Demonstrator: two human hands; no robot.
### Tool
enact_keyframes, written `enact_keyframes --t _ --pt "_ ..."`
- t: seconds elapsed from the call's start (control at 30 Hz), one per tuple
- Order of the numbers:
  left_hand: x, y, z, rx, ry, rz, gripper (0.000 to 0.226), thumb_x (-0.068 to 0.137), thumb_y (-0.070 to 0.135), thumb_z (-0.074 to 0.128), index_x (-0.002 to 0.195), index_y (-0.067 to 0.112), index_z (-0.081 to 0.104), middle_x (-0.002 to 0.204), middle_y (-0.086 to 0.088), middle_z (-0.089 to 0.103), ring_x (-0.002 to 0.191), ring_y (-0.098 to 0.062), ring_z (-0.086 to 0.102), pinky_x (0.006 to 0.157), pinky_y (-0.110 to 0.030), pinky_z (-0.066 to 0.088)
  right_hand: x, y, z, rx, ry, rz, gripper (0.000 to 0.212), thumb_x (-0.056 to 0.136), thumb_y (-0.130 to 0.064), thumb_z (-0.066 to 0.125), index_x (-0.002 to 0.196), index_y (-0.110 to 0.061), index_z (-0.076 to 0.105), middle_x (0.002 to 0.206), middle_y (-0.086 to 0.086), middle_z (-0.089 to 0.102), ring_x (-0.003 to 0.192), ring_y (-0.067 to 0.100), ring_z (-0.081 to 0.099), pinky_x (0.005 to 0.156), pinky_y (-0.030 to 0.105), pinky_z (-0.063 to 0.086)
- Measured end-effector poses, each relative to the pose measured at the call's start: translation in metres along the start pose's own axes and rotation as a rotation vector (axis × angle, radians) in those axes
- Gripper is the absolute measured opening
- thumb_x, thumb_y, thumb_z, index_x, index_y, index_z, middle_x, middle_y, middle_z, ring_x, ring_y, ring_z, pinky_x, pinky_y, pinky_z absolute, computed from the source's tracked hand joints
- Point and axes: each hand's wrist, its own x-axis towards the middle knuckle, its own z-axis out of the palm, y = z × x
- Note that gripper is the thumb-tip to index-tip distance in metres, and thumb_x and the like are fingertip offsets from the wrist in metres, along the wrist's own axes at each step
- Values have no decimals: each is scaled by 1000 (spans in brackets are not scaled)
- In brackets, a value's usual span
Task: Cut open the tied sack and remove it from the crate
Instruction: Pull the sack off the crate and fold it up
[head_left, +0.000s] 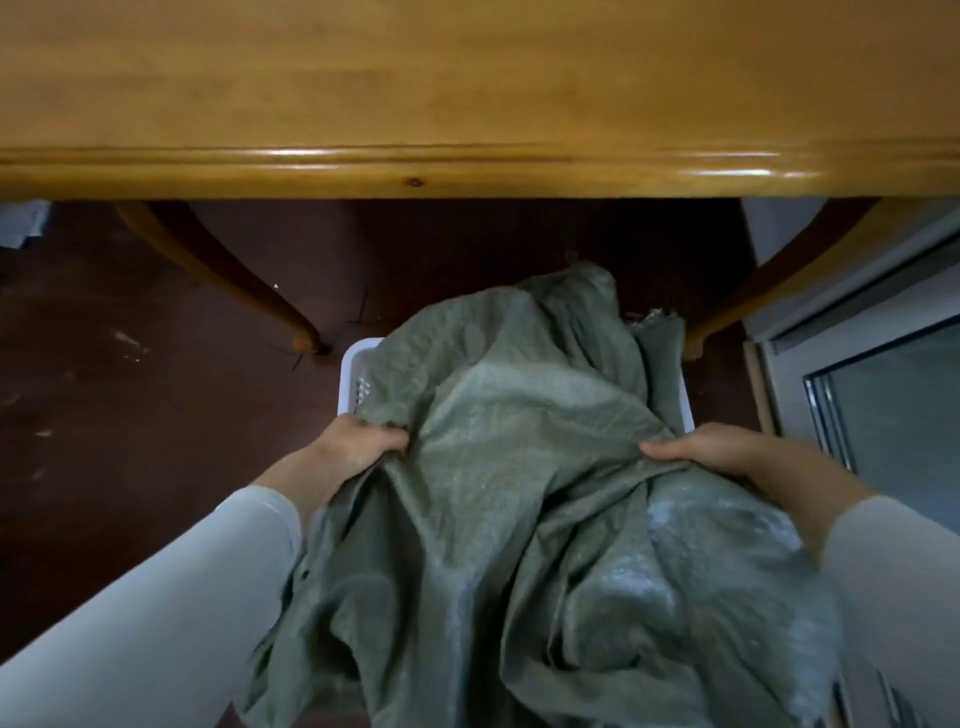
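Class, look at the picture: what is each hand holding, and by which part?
Both grip the green sack: the left hand bunches its left fabric, the right hand a fold on its right, above the white crate.

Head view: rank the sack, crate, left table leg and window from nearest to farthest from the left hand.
1. Sack, gripped by the left hand.
2. Crate, white corner just beyond the hand.
3. Left table leg, farther ahead on the left.
4. Window, far right.
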Motion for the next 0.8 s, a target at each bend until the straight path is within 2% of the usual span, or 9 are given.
enact_keyframes --t 0.1,0.17,0.27,0.33,0.4,0.47,0.53,0.67,0.8 --pt "18 -14 13 302 96 55 47 76 18 70 118 6 53 112 -13 58 98 -28 57 82 -30 44 17 9 7 -40 83 -13 67 69 -46 78 113 1 61 111 15 63 88 27 60 77 35 49" --pt "29 -22 22 418 66 44 92 73 18 73 147 18 18 140 -17 35 121 -34 47 90 -35 43 30 14 11 -117 176 -47 58 69 -44 79 99 4 66 106 17 65 86 27 60 78 35 49" --pt "42 -23 33 486 -12 85 125 71 15 74 141 45 -25 151 -16 12 124 -37 45 91 -38 44 51 17 14 -79 303 -123 50 73 -43 75 94 1 68 102 15 67 90 30 62 82 36 51" --pt "52 -18 43 407 -25 138 122 74 19 75 141 50 -22 156 -13 -2 134 -38 35 101 -41 41 67 12 16 40 399 -207 44 79 -38 71 97 1 67 101 18 67 85 30 62 81 37 52" --pt "60 -5 53 258 -10 159 110 72 46 75 142 54 -11 158 -7 -17 146 -36 12 114 -46 26 83 0 18 80 500 -286 38 84 -38 64 104 -6 66 108 21 64 88 33 62 84 42 53" --pt "65 5 65 282 -76 192 112 55 77 65 138 61 -9 155 -2 -31 147 -35 -10 119 -51 11 97 -16 21 66 514 -399 46 85 -47 55 126 -26 56 131 19 53 114 34 55 98 47 47" --pt "67 3 82 471 -179 264 123 42 84 62 134 63 -17 148 1 -45 142 -33 -27 118 -53 1 103 -30 32 41 409 -529 62 81 -62 50 139 -48 32 157 7 19 142 26 26 113 47 31" --pt "84 -21 118 855 -170 366 130 62 53 79 133 56 -30 138 2 -56 138 -36 -36 116 -55 9 111 -44 66 -567 160 -651 92 72 -64 63 138 -62 -2 149 -14 -38 147 26 -3 113 48 29" --pt "123 -35 125 896 -147 294 98 88 26 60 135 61 -19 147 4 -45 143 -40 -22 114 -56 18 154 -42 84 -858 148 -533 84 87 -46 56 140 -58 -8 154 -9 -32 145 39 -11 112 53 29"
